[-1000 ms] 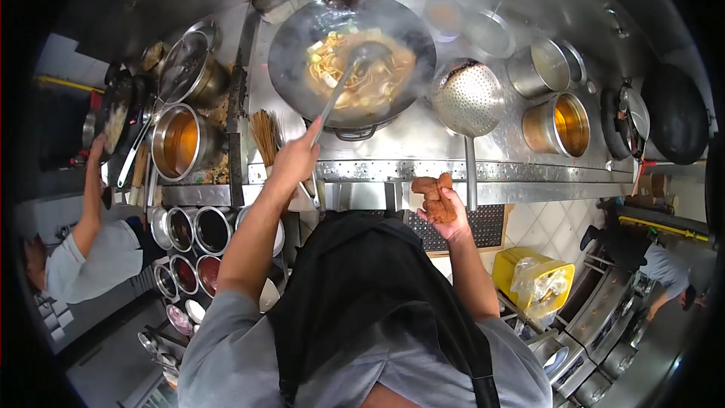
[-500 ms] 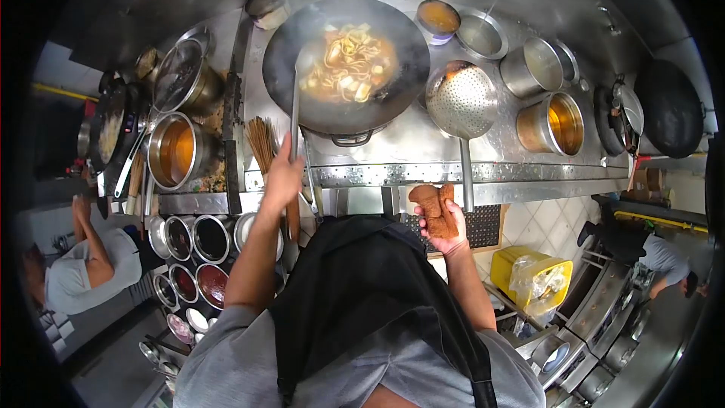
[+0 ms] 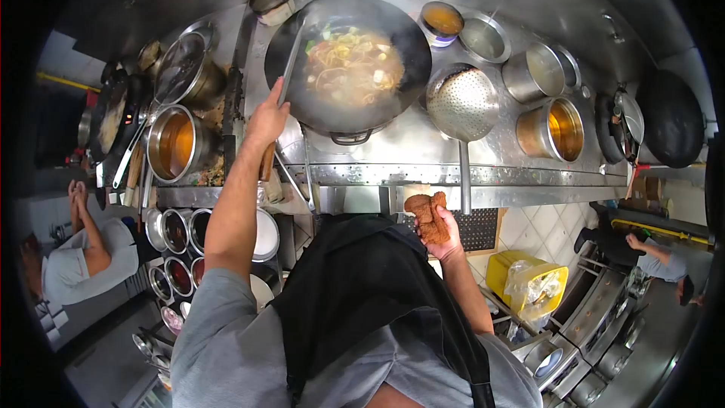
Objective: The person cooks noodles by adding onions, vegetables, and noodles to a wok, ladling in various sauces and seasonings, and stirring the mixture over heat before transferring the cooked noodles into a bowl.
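Observation:
My left hand is closed around the long handle of a metal wok ladle, at the left rim of a big black wok. A wooden handle end sticks out below the fist. Steam and the angle hide the ladle's head. Noodles with pale and green pieces lie in broth inside the wok. Low in front of the counter, my right hand grips a folded brown cloth, away from the wok.
Right of the wok, a perforated strainer has its handle over the counter edge. Pots with amber liquid stand at right and left. A yellow bin is below. Co-workers stand at left and right.
My left hand has moved forward and left, carrying the ladle toward the wok's far left. The noodles have shifted and more steam rises. My right hand still holds the cloth, slightly turned.

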A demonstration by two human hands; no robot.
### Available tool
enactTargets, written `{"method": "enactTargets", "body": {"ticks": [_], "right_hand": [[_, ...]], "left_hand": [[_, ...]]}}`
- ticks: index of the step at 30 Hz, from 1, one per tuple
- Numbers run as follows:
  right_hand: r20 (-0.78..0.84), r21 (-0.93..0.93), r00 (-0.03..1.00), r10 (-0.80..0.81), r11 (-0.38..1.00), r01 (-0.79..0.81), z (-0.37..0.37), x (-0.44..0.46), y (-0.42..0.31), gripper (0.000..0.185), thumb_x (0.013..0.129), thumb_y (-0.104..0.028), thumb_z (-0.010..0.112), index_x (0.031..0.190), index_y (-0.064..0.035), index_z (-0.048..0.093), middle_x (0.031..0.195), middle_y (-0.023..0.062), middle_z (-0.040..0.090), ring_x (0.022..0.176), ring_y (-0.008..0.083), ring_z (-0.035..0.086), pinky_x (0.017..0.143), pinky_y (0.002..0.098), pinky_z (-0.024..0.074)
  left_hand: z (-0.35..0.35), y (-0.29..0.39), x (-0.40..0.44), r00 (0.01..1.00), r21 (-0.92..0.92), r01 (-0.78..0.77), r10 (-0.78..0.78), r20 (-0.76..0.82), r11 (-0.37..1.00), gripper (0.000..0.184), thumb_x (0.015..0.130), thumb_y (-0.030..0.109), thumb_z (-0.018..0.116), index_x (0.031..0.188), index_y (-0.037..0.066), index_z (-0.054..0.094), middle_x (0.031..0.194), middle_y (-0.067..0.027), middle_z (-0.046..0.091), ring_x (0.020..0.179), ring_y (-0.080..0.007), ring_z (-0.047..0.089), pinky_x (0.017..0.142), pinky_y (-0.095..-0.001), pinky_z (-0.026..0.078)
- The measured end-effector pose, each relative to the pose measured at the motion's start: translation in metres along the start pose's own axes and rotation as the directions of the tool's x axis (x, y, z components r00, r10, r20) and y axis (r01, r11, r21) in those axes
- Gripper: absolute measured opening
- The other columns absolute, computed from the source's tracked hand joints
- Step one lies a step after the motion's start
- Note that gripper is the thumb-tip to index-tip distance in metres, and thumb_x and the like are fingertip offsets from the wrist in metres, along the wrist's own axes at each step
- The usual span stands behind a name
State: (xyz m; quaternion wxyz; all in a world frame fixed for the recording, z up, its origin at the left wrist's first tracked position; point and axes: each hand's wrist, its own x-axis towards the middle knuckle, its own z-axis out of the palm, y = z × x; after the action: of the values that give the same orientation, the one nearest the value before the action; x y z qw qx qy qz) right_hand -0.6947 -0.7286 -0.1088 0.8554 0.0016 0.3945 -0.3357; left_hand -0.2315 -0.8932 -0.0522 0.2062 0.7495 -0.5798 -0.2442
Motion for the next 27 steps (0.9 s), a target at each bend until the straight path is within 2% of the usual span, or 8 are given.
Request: {"method": "enactTargets", "body": {"ticks": [2, 4, 6, 13, 15, 19, 24, 27], "right_hand": [[-0.019, -0.004, 0.998, -0.058, 0.998, 0.058, -0.006, -0.005, 0.0, 0.055, 0.088, -0.046, 0.064, 0.129, -0.0098, 0.055, 0.096, 0.0141, 0.068, 0.074, 0.0261, 0.067, 0.059, 0.0363, 0.055], [-0.077, 0.016, 0.991, -0.108, 0.994, 0.11, -0.008, -0.009, 0.003, 0.055, 0.088, -0.045, 0.064, 0.13, -0.0098, 0.054, 0.097, 0.013, 0.068, 0.076, 0.0257, 0.067, 0.061, 0.0366, 0.0551], [-0.179, 0.055, 0.974, -0.142, 0.987, 0.154, -0.008, -0.015, 0.007, 0.055, 0.088, -0.044, 0.064, 0.13, -0.0099, 0.054, 0.1, 0.0117, 0.068, 0.079, 0.025, 0.067, 0.063, 0.0365, 0.0553], [-0.055, 0.017, 0.995, -0.086, 0.996, 0.087, -0.036, 0.006, 0.006, 0.048, 0.091, -0.038, 0.063, 0.13, -0.0102, 0.054, 0.11, 0.0097, 0.066, 0.093, 0.0261, 0.066, 0.076, 0.0382, 0.0565], [-0.153, -0.193, 0.972, -0.18, 0.97, 0.15, -0.021, 0.024, 0.004, 0.046, 0.093, -0.035, 0.063, 0.129, -0.0091, 0.054, 0.111, 0.0092, 0.066, 0.097, 0.0254, 0.066, 0.081, 0.0383, 0.056], [-0.013, -0.707, 0.912, -0.41, 0.649, 0.281, -0.049, 0.085, 0.005, 0.045, 0.092, -0.025, 0.067, 0.13, -0.0054, 0.052, 0.112, 0.009, 0.066, 0.102, 0.0237, 0.066, 0.089, 0.0376, 0.0538], [0.072, -0.989, 0.888, -0.455, 0.08, 0.121, -0.065, 0.116, 0.008, 0.052, 0.087, -0.021, 0.071, 0.13, -0.0031, 0.05, 0.112, 0.013, 0.069, 0.104, 0.0239, 0.067, 0.091, 0.0357, 0.0523], [0.073, -0.946, 0.908, -0.412, 0.26, 0.194, -0.094, 0.135, 0.011, 0.056, 0.085, -0.024, 0.072, 0.132, -0.0031, 0.049, 0.116, 0.0153, 0.069, 0.107, 0.0249, 0.067, 0.093, 0.0361, 0.052]], "left_hand": [[-0.002, -0.007, -0.009, 0.997, -0.091, -0.073, 0.073, -0.011, 0.993, 0.066, 0.095, 0.018, 0.059, 0.155, 0.013, 0.034, 0.094, -0.0224, 0.072, 0.08, -0.0386, 0.071, 0.075, -0.0454, 0.055], [0.002, 0.002, -0.046, 0.957, -0.402, 0.263, -0.184, 0.224, 0.877, 0.069, 0.095, 0.013, 0.059, 0.158, 0.013, 0.031, 0.065, -0.0031, 0.054, 0.042, -0.0118, 0.046, 0.039, -0.0305, 0.041], [0.011, 0.017, -0.084, 0.892, -0.689, 0.451, -0.254, 0.374, 0.568, 0.071, 0.095, 0.009, 0.058, 0.159, 0.01, 0.026, 0.059, 0.0018, 0.047, 0.042, -0.01, 0.042, 0.037, -0.0279, 0.035], [-0.009, 0.044, -0.13, 0.923, -0.57, 0.375, -0.233, 0.308, 0.731, 0.069, 0.096, 0.009, 0.059, 0.158, 0.011, 0.028, 0.065, -0.0041, 0.055, 0.046, -0.0152, 0.049, 0.045, -0.0316, 0.043], [0.004, 0.017, -0.116, 1.0, -0.121, 0.005, -0.008, -0.023, 0.993, 0.067, 0.095, 0.011, 0.059, 0.156, 0.011, 0.032, 0.095, -0.0201, 0.072, 0.076, -0.032, 0.069, 0.073, -0.0397, 0.054], [0.0, 0.026, -0.115, 0.967, -0.187, 0.256, -0.249, 0.059, 0.949, 0.068, 0.094, 0.011, 0.059, 0.156, 0.01, 0.03, 0.111, -0.0215, 0.065, 0.092, -0.0343, 0.064, 0.083, -0.0395, 0.048], [0.011, 0.041, -0.172, 0.93, -0.856, 0.308, -0.32, 0.18, 0.416, 0.069, 0.101, 0.009, 0.051, 0.161, 0.016, 0.017, 0.065, -0.0007, 0.047, 0.041, -0.0104, 0.04, 0.037, -0.0272, 0.035], [-0.012, 0.05, -0.235, 0.92, -0.965, 0.25, -0.33, 0.211, 0.081, 0.067, 0.102, 0.01, 0.047, 0.161, 0.018, 0.017, 0.062, -0.0011, 0.044, 0.039, -0.0126, 0.04, 0.038, -0.0293, 0.037]]}}
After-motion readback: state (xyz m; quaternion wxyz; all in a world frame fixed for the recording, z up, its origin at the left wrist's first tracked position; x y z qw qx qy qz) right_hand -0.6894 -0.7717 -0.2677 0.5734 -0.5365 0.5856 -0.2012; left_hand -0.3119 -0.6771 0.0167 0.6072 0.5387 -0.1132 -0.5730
